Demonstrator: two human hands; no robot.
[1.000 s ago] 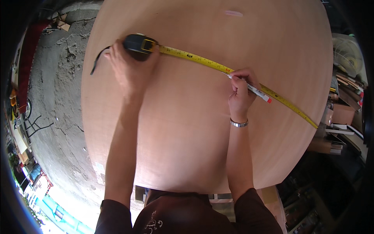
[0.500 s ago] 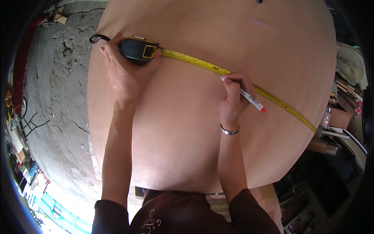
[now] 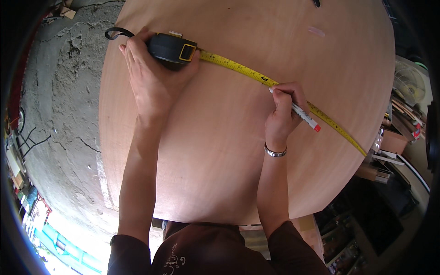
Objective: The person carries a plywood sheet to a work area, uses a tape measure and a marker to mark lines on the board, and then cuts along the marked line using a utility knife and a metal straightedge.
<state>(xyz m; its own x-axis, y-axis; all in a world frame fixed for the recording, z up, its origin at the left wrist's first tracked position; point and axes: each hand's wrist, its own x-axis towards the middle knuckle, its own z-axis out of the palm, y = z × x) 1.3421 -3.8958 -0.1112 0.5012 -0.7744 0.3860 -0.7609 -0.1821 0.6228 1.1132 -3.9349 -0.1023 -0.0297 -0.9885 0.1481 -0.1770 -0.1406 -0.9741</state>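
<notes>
A large sheet of thin wood [image 3: 206,160] lies in front of me. My left hand [image 3: 153,89] is closed round a black tape measure [image 3: 168,48] with a yellow-rimmed patch and a black wrist strap. From its case the yellow blade [image 3: 236,68] runs rightward and nearer across the sheet, reaching its right edge. My right hand [image 3: 283,112] pinches a slim white marker [image 3: 302,114] with a red end pointing back toward me. The marker's other end is at the blade's near edge; whether it touches the wood I cannot tell. My right fingers cover part of the blade.
A small dark object [image 3: 316,3] lies at the sheet's far edge, near a pale pink mark [image 3: 316,31]. Cracked concrete [image 3: 68,110] extends on the left. Stacked boards, a cardboard box [image 3: 393,142] and a fan [image 3: 409,78] crowd the right side.
The view has shifted a little over the sheet. Both hands appear slightly further right in the picture, the left one also further away. Their grips on the tape measure and marker look the same.
</notes>
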